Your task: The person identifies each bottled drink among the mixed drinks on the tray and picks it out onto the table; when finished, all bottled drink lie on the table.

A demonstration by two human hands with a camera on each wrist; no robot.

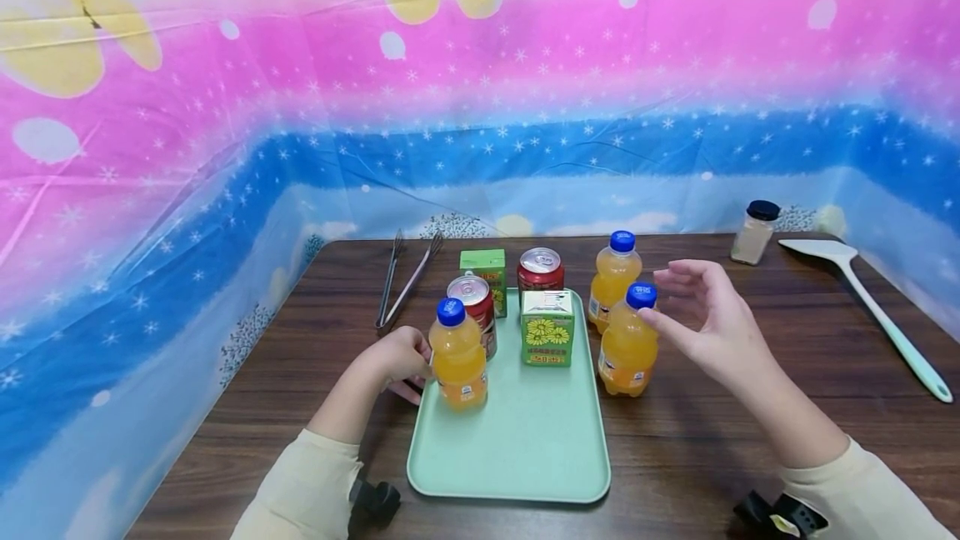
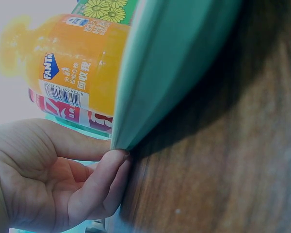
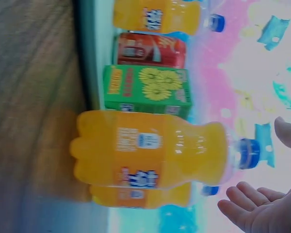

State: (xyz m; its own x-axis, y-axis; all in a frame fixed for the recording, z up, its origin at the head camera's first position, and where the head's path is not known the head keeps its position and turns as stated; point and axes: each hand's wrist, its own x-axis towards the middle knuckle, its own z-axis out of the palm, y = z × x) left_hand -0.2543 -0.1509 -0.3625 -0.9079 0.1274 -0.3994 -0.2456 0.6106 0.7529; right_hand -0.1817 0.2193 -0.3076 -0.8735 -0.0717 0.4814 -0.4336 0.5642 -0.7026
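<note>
My left hand (image 1: 397,361) pinches the left rim of a mint-green tray (image 1: 525,465), thumb on top and fingers below in the left wrist view. An orange Fanta bottle (image 1: 458,361) with a blue cap stands on the tray beside that hand. Behind it are a red can (image 1: 480,311) and a green drink carton (image 1: 487,273). A carton with yellow flowers (image 1: 548,332) and another red can (image 1: 541,267) stand farther right. My right hand (image 1: 708,315) hovers with spread fingers beside the cap of a Fanta bottle (image 1: 628,348) on the table, apart from it in the right wrist view.
Another Fanta bottle (image 1: 617,273) stands just behind, right of the tray. Metal tongs (image 1: 405,286) lie at the back left. A black-lidded jar (image 1: 754,233) and a pale spatula (image 1: 873,307) are at the right. A patterned cloth (image 1: 480,107) hangs around the wooden table (image 1: 300,315).
</note>
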